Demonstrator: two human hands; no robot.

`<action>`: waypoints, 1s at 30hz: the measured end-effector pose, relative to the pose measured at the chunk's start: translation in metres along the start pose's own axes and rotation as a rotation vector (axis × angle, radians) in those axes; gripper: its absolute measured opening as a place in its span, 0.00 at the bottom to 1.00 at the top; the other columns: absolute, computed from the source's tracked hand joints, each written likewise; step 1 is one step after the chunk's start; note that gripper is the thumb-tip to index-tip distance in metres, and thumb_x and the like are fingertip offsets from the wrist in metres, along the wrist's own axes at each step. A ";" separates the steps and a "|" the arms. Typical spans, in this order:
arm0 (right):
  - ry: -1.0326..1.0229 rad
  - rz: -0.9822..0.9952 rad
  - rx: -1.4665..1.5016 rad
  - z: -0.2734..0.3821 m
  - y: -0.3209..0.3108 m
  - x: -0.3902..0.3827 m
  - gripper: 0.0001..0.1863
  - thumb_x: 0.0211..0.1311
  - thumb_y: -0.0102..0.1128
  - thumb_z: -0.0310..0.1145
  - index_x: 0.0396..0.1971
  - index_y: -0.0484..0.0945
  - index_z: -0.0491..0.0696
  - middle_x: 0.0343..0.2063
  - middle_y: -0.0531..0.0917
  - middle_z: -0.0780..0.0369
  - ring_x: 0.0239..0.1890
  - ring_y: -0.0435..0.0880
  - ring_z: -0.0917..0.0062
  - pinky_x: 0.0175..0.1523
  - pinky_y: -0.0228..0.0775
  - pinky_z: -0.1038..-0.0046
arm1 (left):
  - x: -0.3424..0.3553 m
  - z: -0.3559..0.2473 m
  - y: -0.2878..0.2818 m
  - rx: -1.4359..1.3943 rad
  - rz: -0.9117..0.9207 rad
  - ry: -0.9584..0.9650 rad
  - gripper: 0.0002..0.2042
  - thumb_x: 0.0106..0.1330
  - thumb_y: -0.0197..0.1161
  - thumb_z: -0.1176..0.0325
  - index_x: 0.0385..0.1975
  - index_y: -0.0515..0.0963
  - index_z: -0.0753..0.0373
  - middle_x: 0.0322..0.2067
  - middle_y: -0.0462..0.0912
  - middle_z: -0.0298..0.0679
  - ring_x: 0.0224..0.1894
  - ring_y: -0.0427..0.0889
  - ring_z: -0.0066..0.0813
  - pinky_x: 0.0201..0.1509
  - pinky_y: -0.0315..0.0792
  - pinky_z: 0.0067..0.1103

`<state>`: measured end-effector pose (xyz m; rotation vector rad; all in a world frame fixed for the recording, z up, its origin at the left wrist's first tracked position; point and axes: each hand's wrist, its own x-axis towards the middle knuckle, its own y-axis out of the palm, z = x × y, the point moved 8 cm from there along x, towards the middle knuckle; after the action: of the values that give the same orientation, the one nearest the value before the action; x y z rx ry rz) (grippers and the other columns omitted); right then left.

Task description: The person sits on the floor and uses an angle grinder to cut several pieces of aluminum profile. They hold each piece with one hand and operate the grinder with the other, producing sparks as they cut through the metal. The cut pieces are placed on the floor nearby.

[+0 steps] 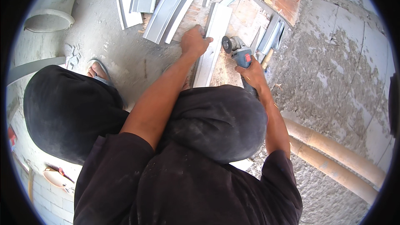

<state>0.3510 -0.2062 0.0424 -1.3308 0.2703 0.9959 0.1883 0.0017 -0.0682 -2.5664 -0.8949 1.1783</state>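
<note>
My left hand (195, 40) is closed on the left edge of a long pale metal profile (219, 18), its thumb lying across the top. The profile runs from the boards toward my bent knee, which hides its near end. In my right hand (252, 75) is an angle grinder (241, 57), gripped by its dark body. Its cutting disc (227, 44) stands just right of the profile, with a narrow gap between them. Whether the disc is spinning I cannot tell. Small orange streaks (278, 86) show beside my right forearm.
Several bent metal profiles (168, 8) lie at the far left of the boards. Shorter metal pieces (271, 34) and a wooden handle (267, 58) sit right of the grinder. Two bamboo poles (329, 158) cross the rough floor at right. A large pipe (49, 20) stands far left.
</note>
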 end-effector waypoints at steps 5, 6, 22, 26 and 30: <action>0.016 0.006 0.024 -0.004 0.003 0.001 0.37 0.53 0.77 0.44 0.58 0.78 0.35 0.49 0.89 0.42 0.55 0.89 0.50 0.62 0.78 0.58 | -0.005 -0.007 -0.005 0.004 0.014 -0.024 0.21 0.62 0.81 0.57 0.48 0.85 0.63 0.45 0.91 0.48 0.50 0.89 0.47 0.55 0.80 0.40; 0.013 0.001 0.022 -0.003 0.003 0.000 0.37 0.53 0.77 0.43 0.58 0.79 0.35 0.49 0.89 0.43 0.55 0.89 0.51 0.61 0.78 0.59 | -0.006 -0.007 -0.005 0.004 -0.007 -0.014 0.20 0.62 0.81 0.56 0.45 0.84 0.62 0.42 0.90 0.47 0.48 0.89 0.46 0.53 0.79 0.39; 0.053 0.011 0.055 0.003 0.004 -0.001 0.37 0.53 0.77 0.42 0.59 0.78 0.35 0.51 0.88 0.42 0.56 0.89 0.53 0.63 0.77 0.60 | -0.002 -0.004 -0.003 0.009 -0.052 0.017 0.19 0.62 0.81 0.54 0.40 0.84 0.61 0.37 0.90 0.46 0.43 0.89 0.46 0.50 0.79 0.38; 0.045 0.012 0.050 0.004 0.005 0.001 0.36 0.53 0.77 0.42 0.58 0.79 0.35 0.50 0.89 0.43 0.55 0.89 0.53 0.63 0.77 0.60 | -0.004 -0.005 -0.005 0.016 -0.063 0.012 0.18 0.62 0.81 0.54 0.40 0.84 0.61 0.37 0.90 0.45 0.44 0.89 0.45 0.51 0.79 0.38; 0.036 -0.008 0.063 0.009 0.004 0.000 0.35 0.53 0.77 0.41 0.57 0.79 0.34 0.49 0.89 0.43 0.54 0.90 0.53 0.62 0.78 0.60 | -0.006 -0.006 -0.006 -0.003 -0.056 0.019 0.18 0.62 0.81 0.54 0.40 0.85 0.60 0.38 0.90 0.45 0.44 0.89 0.45 0.51 0.79 0.38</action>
<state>0.3443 -0.1983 0.0420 -1.2926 0.3205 0.9505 0.1863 0.0036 -0.0580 -2.5329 -0.9583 1.1363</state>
